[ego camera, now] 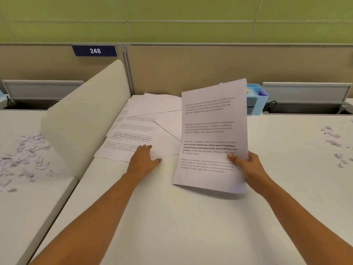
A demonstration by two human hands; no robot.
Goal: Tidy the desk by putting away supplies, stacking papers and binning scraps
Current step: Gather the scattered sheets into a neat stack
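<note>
Head view: right hand (246, 165) pinches 1 printed sheet (212, 134) (center-right, lifted); left hand (143, 159), fingers spread, presses loose papers (137, 129) at center.

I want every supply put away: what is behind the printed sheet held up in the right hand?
A light blue plastic desk organiser shows past the printed sheet; its left part is covered.

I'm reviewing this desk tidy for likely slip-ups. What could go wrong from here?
1. The right hand pinches the raised sheet at one edge only, so it may flop or slip.
2. The left hand rests on the loose papers, which are fanned out askew; pulling them could crease them or push them further out of line.
3. Scraps lie on the desk at right; a sweeping sheet might scatter them.
</note>
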